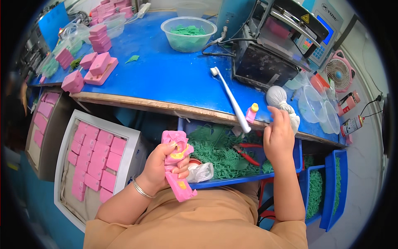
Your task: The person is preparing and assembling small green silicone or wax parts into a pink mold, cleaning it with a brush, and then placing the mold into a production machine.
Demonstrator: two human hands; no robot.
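Note:
My left hand [159, 168] is closed around a pink rubber mould [179, 189] with yellow patches in its hollows. The mould looks folded or made of two pieces, its lower part hanging below my fingers. At the table's front edge my right hand [278, 135] is raised, fingers loosely bent and thumb apart. Behind its fingertips lies a tied white cloth pouch [276, 96]; whether they touch it I cannot tell. Just left of that hand stands a small pink piece with a yellow top [251, 112]. A white toothbrush [230, 97] lies with its handle end over the edge.
Below the table edge, a blue drawer [244, 181] holds green rubber shreds, red-handled pliers [248, 154] and a clear plastic bag [200, 172]. Pink moulds fill a white-framed tray [62, 166] at left. A clear bowl [188, 46] and a press machine [269, 62] stand further back.

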